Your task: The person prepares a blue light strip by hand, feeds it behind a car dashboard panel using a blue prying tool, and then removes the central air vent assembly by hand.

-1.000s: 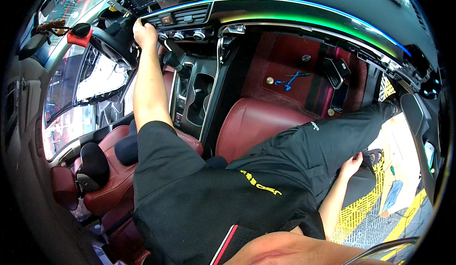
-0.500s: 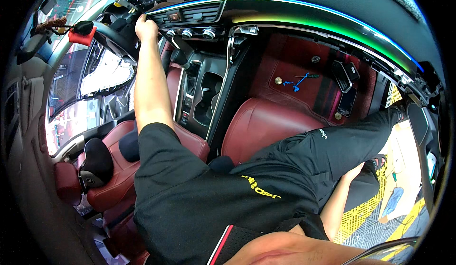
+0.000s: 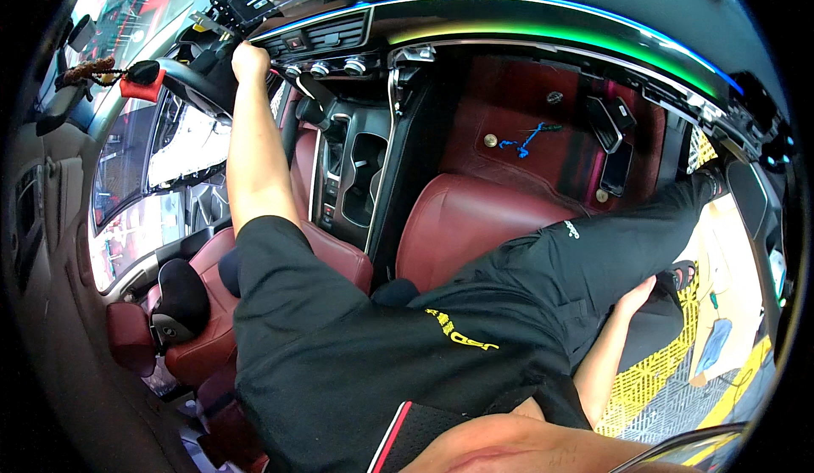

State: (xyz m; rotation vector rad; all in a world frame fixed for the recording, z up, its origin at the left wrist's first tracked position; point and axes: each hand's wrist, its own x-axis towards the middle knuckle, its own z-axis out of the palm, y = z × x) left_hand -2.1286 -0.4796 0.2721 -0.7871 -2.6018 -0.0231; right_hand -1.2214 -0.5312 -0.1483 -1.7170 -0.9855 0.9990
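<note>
My left arm stretches across to the driver's side of a car's dashboard. At its end my left hand [image 3: 251, 63] is closed at the left end of the dashboard trim [image 3: 315, 33], beside the air vents. The fingertips are hidden. A steering wheel [image 3: 193, 87] is just left of that hand, and a display screen [image 3: 264, 0] stands above it. Low at the right, my right hand [image 3: 634, 295] lies against my black-trousered leg [image 3: 593, 257], its fingers stretched out and partly hidden. I see nothing held in it.
A gear lever [image 3: 312, 113] rises from the centre console [image 3: 343, 206]. On the red footwell mat [image 3: 475, 104] lie a blue tool [image 3: 530, 140], a phone [image 3: 616, 170] and black parts [image 3: 607, 125]. Metal brackets [image 3: 415, 54] show under the glowing light strip [image 3: 551, 36].
The whole view has shifted a little, with the dashboard lower and further left. My left hand stays at the trim's left end, and my right hand stays against my leg.
</note>
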